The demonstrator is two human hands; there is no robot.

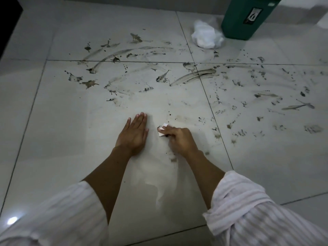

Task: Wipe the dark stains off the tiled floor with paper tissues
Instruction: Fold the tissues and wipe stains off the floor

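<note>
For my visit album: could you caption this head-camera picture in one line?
Right hand rubs a crumpled tissue over dark stains while the left hand rests flat on the tiled floor.

Rolled white striped sleeves (248, 201), bare forearms

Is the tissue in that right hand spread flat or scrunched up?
Scrunched up. The tissue shows as a small crumpled wad poking past the right hand, whose fingers curl around it against the floor.

Pale glossy tiled floor (53, 139) under me, thin dark grout lines crossing it, dim light, a small bright glare (12, 220) low at my left, a green bin (248, 16) standing up ahead, black shadow (7, 18) far left
</note>
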